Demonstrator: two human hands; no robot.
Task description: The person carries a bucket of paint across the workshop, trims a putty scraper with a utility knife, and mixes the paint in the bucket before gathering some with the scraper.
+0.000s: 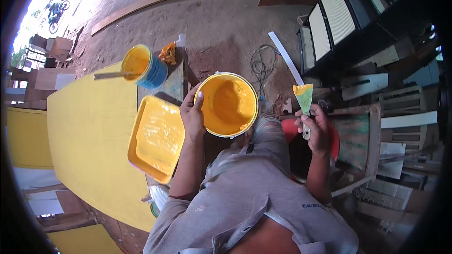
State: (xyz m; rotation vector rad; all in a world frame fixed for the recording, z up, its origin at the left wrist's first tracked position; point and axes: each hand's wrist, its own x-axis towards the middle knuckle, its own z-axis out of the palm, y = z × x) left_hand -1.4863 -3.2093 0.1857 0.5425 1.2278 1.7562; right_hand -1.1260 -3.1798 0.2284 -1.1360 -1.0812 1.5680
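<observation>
My left hand (pixel 192 113) grips the rim of a paint bucket (pixel 226 108), thumb over the edge. Yellow-orange paint coats the bucket's inside, and its mouth is tipped toward me. In my right hand (pixel 314 129) is a putty knife (pixel 305 99), held upright by its handle with yellow paint on the blade's top edge. The blade is apart from the bucket. Left of my left forearm lies a paint tray (pixel 160 136) coated in wet yellow. Beyond it stands a blue paint can (pixel 153 73) with yellow paint inside and a stick (pixel 112 75) across its rim.
A large yellow-painted board (pixel 89 136) lies at my left. An orange-stained rag (pixel 168 53) sits by the can. A red tub (pixel 332 141) is beneath my right arm. A cable (pixel 262 63) and a white strip (pixel 285 56) lie on the dirt floor; dark cabinets (pixel 332 14) stand right.
</observation>
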